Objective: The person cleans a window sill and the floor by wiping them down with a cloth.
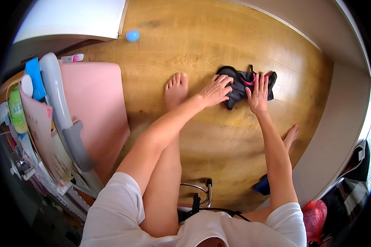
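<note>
A crumpled black cloth item with pink trim (239, 96) lies on the wooden floor in front of me; its exact kind is unclear. My left hand (215, 89) rests at its left edge, with the fingers slightly bent and apart on the fabric. On its right part lies my right hand (258, 94), flat, with the fingers stretched out over the pink trim and the thumb out to the side. Both palms face down and are hidden.
A light blue ball (132, 35) sits on the floor near a white cabinet (70, 18). On the left are a pink panel (95, 107) and crowded items. A pale wall panel (323, 127) bounds the right side. My bare foot (177, 89) stands left of the cloth.
</note>
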Tool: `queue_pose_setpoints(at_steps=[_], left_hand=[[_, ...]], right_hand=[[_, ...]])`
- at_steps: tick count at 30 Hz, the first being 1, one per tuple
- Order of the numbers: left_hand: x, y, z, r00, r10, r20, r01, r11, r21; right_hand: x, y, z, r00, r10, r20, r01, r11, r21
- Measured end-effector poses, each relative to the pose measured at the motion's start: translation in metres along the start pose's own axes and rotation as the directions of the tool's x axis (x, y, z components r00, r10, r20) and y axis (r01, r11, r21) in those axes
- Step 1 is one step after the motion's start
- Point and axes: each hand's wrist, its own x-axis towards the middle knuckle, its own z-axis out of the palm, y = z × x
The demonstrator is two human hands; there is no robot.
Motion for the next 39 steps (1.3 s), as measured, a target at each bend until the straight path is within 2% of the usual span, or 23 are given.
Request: queue_pose_setpoints(at_steps=[6, 9, 13, 16, 19, 21, 22, 28, 30, 33, 34, 36, 37, 39], left_hand=[[-0.016, 0.015, 0.014, 0.991, 0.059, 0.120, -0.056, 0.998, -0.035], [-0.028, 0.022, 0.019, 0.971, 0.138, 0.194, -0.121, 0.988, -0.096], [-0.044, 0.045, 0.027, 0.949, 0.172, 0.265, -0.162, 0.985, -0.057], [-0.056, 0.061, 0.037, 0.877, 0.232, 0.420, -0.210, 0.973, -0.098], [-0.070, 0.080, 0.064, 0.733, 0.276, 0.622, -0.332, 0.943, -0.028], [-0.071, 0.106, 0.068, 0.614, 0.227, 0.756, -0.435, 0.896, 0.084], [-0.079, 0.127, 0.072, 0.590, 0.135, 0.796, -0.455, 0.870, 0.190], [-0.155, 0.194, 0.103, 0.636, -0.048, 0.770, -0.307, 0.900, 0.309], [-0.182, 0.215, 0.109, 0.626, -0.093, 0.774, -0.262, 0.910, 0.321], [-0.212, 0.243, 0.110, 0.611, -0.169, 0.774, -0.230, 0.897, 0.377], [-0.217, 0.251, 0.104, 0.623, -0.173, 0.763, -0.276, 0.864, 0.421], [-0.221, 0.262, 0.110, 0.621, -0.258, 0.740, -0.262, 0.822, 0.506], [-0.221, 0.263, 0.114, 0.604, -0.279, 0.746, -0.284, 0.800, 0.529], [-0.214, 0.259, 0.115, 0.628, -0.241, 0.740, -0.336, 0.774, 0.537]], right_hand=[[-0.076, -0.006, 0.004, 1.000, 0.008, -0.005, -0.008, 1.000, 0.009], [-0.112, -0.019, 0.010, 0.997, 0.083, 0.002, -0.083, 0.996, 0.029], [-0.162, -0.033, 0.022, 0.987, 0.160, -0.034, -0.158, 0.986, 0.047], [-0.205, -0.050, 0.017, 0.982, 0.189, 0.009, -0.189, 0.979, 0.076], [-0.258, -0.067, 0.024, 0.973, 0.226, 0.048, -0.229, 0.970, 0.085], [-0.283, -0.074, 0.030, 0.969, 0.240, 0.056, -0.245, 0.962, 0.121], [-0.299, -0.080, 0.032, 0.966, 0.249, 0.075, -0.257, 0.956, 0.138], [-0.381, -0.113, 0.032, 0.958, 0.262, 0.115, -0.282, 0.935, 0.214], [-0.412, -0.122, 0.040, 0.947, 0.263, 0.182, -0.280, 0.957, 0.077], [-0.448, -0.136, 0.062, 0.939, 0.307, 0.155, -0.326, 0.939, 0.111], [-0.454, -0.144, 0.062, 0.934, 0.330, 0.136, -0.338, 0.940, 0.043], [-0.448, -0.145, 0.058, 0.928, 0.334, 0.166, -0.335, 0.942, -0.025], [-0.448, -0.145, 0.047, 0.908, 0.336, 0.250, -0.384, 0.905, 0.181], [-0.442, -0.147, 0.052, 0.906, 0.367, 0.213, -0.406, 0.894, 0.189]])
